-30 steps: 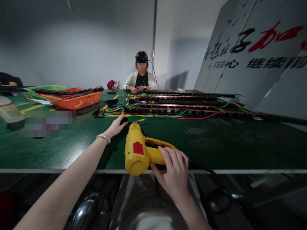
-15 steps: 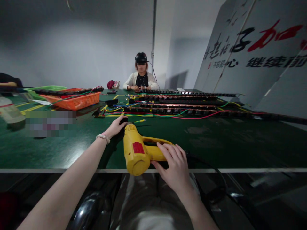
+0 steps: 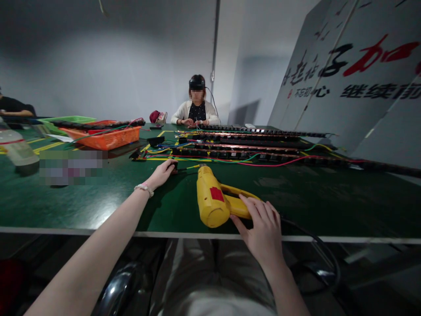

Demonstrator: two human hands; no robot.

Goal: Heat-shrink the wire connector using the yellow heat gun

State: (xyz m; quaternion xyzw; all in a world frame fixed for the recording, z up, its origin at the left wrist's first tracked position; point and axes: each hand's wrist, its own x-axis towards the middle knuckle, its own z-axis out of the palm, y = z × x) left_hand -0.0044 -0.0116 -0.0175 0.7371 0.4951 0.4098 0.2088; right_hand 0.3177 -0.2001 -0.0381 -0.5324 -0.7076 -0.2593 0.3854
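My right hand is closed around the handle of a yellow heat gun. The gun's nozzle points away from me, its tip over the end of a green-yellow wire. My left hand, on the left over the table, has its fingers closed on a small black piece with that wire sticking out to the right. The fingers hide much of the black piece. From the gun's handle a dark cable runs down to the right past the table edge.
Long black strips with coloured wires lie across the table's far side. At the left are an orange basket, a green basket and a plastic bottle. A co-worker sits opposite.
The heat gun has moved right, in my right hand, from beside the black piece to the wire's end. My left hand stays nearly in place, still gripping the black piece.
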